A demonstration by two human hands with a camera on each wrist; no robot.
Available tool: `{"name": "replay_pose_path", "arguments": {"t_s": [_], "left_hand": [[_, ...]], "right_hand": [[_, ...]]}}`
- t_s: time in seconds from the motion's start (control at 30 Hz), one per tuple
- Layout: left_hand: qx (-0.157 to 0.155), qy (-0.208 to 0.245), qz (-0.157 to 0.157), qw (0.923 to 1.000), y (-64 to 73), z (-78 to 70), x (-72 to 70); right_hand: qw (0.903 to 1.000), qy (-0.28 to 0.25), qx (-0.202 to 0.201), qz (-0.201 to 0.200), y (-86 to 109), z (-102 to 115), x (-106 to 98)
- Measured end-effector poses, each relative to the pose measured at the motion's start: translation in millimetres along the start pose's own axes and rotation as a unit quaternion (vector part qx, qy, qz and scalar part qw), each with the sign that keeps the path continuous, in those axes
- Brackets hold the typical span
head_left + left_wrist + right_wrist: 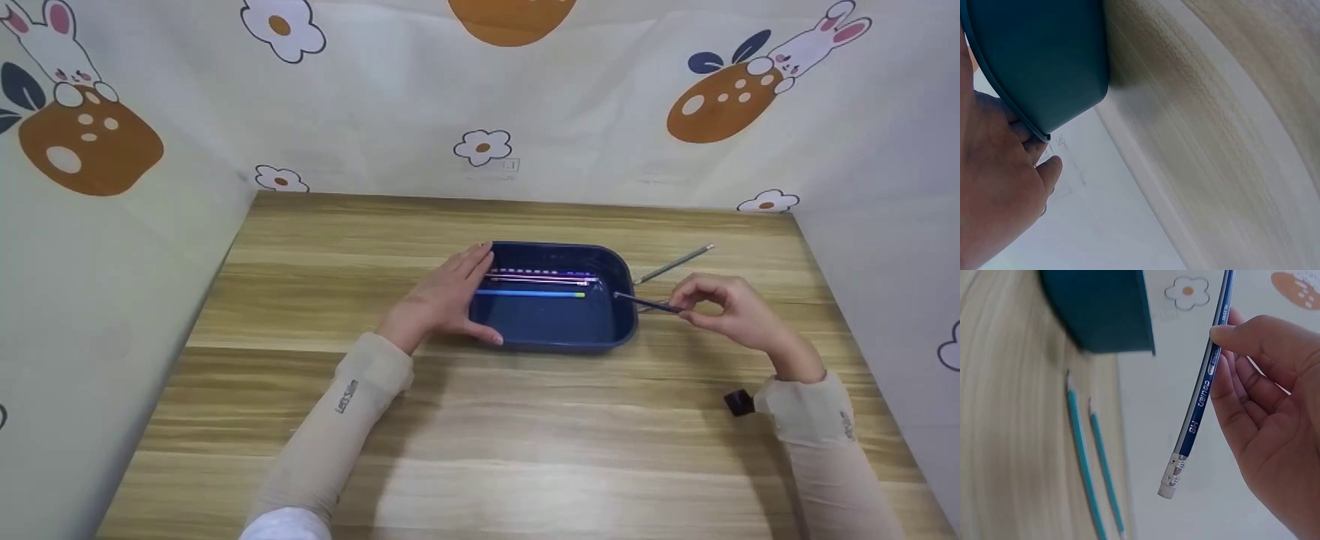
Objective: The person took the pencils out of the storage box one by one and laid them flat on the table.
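A dark blue rectangular box (551, 346) with rounded corners stands on the table. Inside lie a blue pencil (532, 293) and a few purple and pink pencils (540, 280). My left hand (446, 294) rests on the box's left end, fingers extended at the far corner and thumb by the near one. In the left wrist view, the fingers touch the box rim (1022, 115). Between thumb and fingers, my right hand (724, 307) pinches a navy-and-silver pencil (1199, 391) with a white eraser. Its other end reaches over the box's right rim in the head view.
Right of the box, a green pencil (675, 262) lies slanted on the wooden table (525, 450). Two teal pencils (1081, 450) show side by side in the right wrist view. Printed cloth walls (375, 112) stand at the back and both sides.
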State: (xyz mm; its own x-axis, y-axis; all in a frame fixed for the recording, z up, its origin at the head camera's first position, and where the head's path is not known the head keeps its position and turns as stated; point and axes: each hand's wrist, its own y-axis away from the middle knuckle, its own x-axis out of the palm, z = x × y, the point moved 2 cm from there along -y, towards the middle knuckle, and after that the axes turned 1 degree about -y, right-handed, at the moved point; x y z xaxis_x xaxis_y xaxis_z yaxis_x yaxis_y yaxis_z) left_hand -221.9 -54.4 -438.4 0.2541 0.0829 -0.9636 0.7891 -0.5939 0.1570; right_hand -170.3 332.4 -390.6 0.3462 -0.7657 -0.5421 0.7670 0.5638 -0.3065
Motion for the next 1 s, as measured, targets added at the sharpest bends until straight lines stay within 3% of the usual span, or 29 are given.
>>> {"name": "replay_pose_path", "arguments": {"t_s": [0.27, 0.5, 0.77, 1.0], "left_hand": [[-0.005, 0.0, 0.001, 1.0, -0.1, -0.4, 0.1], [0.005, -0.002, 0.003, 1.0, 0.1, -0.5, -0.1], [0.0, 0.0, 0.002, 1.0, -0.2, 0.0, 1.2], [-0.002, 0.003, 0.003, 1.0, 0.4, -0.2, 0.5]], "right_hand": [[0.9969, 0.051, 0.055, -0.023, 31.0, -26, -16], [0.9856, 0.131, 0.107, 0.007, 50.3, -62, -25], [0.9763, 0.139, 0.148, 0.074, 52.5, -79, -23], [0.9605, 0.179, 0.187, 0.102, 44.9, -88, -23]]}}
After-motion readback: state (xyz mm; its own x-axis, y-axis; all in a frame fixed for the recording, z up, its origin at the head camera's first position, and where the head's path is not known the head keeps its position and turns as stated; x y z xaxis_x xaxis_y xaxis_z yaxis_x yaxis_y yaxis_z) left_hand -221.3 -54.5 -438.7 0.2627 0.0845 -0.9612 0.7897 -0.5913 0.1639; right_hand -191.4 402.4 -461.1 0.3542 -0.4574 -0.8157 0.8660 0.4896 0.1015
